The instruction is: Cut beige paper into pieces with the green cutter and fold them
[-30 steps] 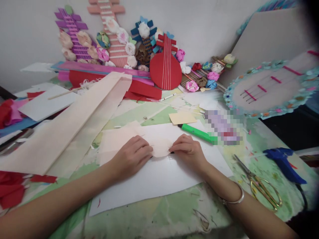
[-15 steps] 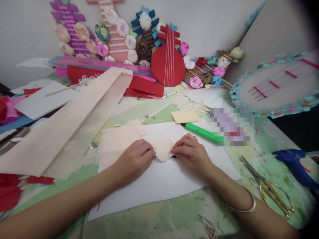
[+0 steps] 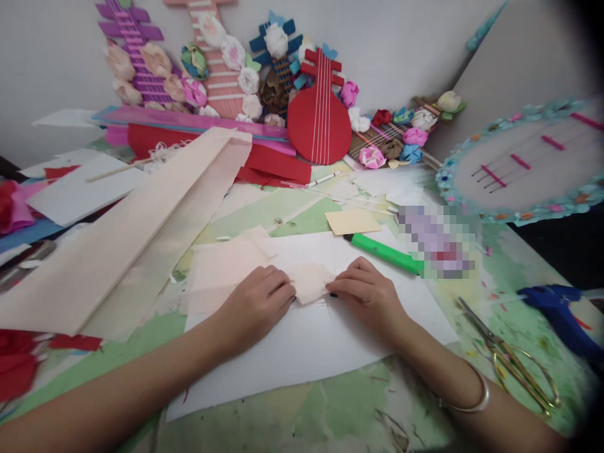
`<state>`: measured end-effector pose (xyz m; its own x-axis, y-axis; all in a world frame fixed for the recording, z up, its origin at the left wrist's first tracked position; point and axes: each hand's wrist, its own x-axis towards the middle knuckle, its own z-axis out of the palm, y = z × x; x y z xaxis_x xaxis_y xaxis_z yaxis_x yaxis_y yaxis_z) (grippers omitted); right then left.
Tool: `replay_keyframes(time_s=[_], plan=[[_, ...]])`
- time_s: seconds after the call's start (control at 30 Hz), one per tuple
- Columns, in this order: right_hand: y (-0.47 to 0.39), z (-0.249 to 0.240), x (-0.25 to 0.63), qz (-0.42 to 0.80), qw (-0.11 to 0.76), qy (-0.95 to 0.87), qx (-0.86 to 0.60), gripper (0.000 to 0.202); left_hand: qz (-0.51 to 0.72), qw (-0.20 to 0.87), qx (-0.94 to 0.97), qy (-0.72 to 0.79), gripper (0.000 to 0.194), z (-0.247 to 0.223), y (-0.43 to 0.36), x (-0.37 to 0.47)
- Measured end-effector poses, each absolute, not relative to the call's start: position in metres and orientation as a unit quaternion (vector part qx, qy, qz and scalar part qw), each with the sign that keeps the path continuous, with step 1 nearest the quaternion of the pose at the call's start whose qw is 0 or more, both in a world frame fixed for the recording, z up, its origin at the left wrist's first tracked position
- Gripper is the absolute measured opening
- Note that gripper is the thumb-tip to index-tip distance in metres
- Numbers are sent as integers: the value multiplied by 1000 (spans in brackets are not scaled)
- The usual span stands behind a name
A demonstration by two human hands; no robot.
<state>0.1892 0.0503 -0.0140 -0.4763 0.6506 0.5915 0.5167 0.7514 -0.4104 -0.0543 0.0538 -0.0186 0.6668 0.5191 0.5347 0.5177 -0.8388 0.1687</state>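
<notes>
Between my two hands a small piece of cream crepe paper [image 3: 311, 282] is held just over a white sheet [image 3: 302, 352]. My left hand [image 3: 262, 299] pinches its left edge, with the fingers curled. At the right edge, my right hand [image 3: 368, 292] has thumb and fingers pressed together on the paper. More pale crepe paper [image 3: 219, 267] lies flat on the sheet, behind and left of my left hand. A green marker [image 3: 384, 253] and a small yellow card [image 3: 353, 222] are behind my right hand.
Gold-handled scissors [image 3: 512, 355] and a blue glue gun [image 3: 561, 311] lie at the right. A long folded strip of cream crepe paper [image 3: 141, 233] stretches across the left. Along the wall stand decorated paper instruments, among them a red lute [image 3: 319, 129].
The small paper's outline has gone from rounded to more stretched and creased. My right hand has shifted slightly right, and the left hand has barely moved.
</notes>
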Motion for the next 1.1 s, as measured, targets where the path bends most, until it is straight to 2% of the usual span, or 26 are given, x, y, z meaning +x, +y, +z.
replay_keyframes(time_s=[0.23,0.7,1.1], plan=[[48,-15,185,92,369,-859,-342,21,293,4,908,298,16,-18,53,-50],[45,-16,196,133,343,-833,-414,17,319,54,908,267,8,-22,52,-57],[47,-11,200,175,351,-828,-402,20,314,69,908,269,9,-21,50,-56]])
